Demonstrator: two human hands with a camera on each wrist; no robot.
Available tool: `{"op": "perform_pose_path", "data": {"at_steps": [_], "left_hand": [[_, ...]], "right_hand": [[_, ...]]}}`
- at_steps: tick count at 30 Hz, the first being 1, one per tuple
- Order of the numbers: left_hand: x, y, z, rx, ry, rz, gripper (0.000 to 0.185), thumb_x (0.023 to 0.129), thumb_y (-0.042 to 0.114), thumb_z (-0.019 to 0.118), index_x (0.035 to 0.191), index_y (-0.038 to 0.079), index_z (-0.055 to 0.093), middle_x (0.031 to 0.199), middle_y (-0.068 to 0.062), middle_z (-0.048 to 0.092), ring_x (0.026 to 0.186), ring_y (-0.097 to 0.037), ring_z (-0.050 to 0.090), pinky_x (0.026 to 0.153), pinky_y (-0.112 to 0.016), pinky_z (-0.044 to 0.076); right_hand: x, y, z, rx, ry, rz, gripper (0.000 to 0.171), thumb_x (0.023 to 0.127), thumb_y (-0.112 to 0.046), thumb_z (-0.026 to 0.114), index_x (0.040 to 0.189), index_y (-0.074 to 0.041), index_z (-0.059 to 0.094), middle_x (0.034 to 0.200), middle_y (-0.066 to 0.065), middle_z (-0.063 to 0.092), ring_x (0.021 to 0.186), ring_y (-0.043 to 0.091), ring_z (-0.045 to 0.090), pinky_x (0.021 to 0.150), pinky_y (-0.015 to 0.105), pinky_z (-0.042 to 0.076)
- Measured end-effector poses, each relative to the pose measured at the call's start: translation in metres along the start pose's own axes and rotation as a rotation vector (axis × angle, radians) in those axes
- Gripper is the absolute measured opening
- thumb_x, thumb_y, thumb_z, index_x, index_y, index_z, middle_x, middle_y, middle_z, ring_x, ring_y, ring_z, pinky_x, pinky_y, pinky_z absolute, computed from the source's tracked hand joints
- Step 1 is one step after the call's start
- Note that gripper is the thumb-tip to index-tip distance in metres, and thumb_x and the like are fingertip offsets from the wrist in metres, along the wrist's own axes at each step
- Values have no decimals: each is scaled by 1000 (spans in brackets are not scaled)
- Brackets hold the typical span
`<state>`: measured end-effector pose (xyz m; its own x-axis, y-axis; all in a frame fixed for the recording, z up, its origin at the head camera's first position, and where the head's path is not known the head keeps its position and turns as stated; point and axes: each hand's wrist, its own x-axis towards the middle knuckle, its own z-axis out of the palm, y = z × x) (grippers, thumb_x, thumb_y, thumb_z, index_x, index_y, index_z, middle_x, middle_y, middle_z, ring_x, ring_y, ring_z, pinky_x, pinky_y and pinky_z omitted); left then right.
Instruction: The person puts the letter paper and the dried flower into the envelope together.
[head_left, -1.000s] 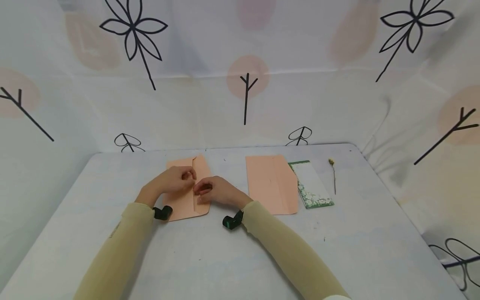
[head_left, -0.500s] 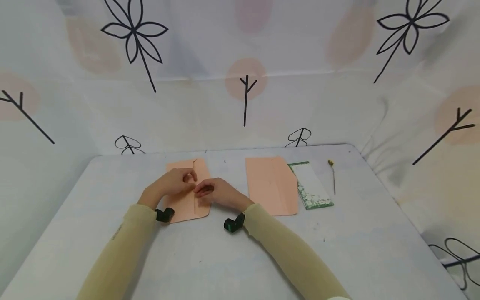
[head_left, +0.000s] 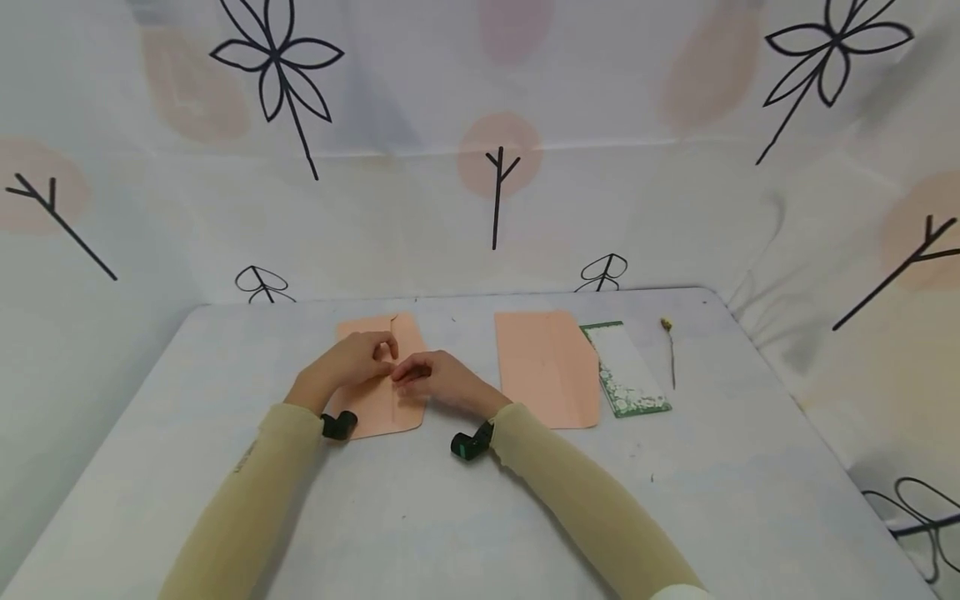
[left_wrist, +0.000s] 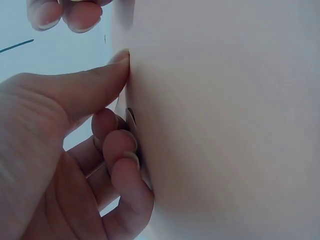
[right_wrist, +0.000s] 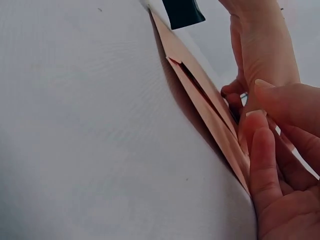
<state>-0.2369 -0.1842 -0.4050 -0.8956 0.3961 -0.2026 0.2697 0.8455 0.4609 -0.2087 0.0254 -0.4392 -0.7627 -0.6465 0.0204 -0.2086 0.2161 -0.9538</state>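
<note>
Hands [head_left: 393, 377] atop peach envelope [head_left: 382, 408].

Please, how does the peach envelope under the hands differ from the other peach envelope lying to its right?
The left envelope is handled by both hands: the left hand and right hand pinch at its flap; the right envelope lies untouched. The left envelope's flap edge is slightly raised in the right wrist view; the right envelope lies flat. The right envelope overlaps a green floral card; the left envelope touches no card. Both are peach and lie lengthwise on the white table.
</note>
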Motion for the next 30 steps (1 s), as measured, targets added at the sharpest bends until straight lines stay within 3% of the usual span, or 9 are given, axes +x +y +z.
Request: {"op": "perform_pose_path", "data": {"at_steps": [12, 30], "left_hand": [[-1, 8, -1, 38, -1, -37, 10, 93, 20, 69, 99, 16, 63, 81, -5, 55, 76, -22, 52, 70, -36, 39], [-4, 10, 0, 24, 3, -41, 14, 92, 22, 72, 98, 15, 62, 78, -4, 52, 73, -21, 50, 66, -34, 38]], "right_hand": [[-2, -8, -2, 60, -4, -1, 27, 91, -7, 72, 118, -3, 68, 113, 8, 71, 103, 11, 66, 89, 26, 49], [-20, -18, -18, 0, 33, -26, 24, 92, -7, 70, 116, -7, 69, 114, 12, 70, 103, 13, 65, 88, 30, 50]]}}
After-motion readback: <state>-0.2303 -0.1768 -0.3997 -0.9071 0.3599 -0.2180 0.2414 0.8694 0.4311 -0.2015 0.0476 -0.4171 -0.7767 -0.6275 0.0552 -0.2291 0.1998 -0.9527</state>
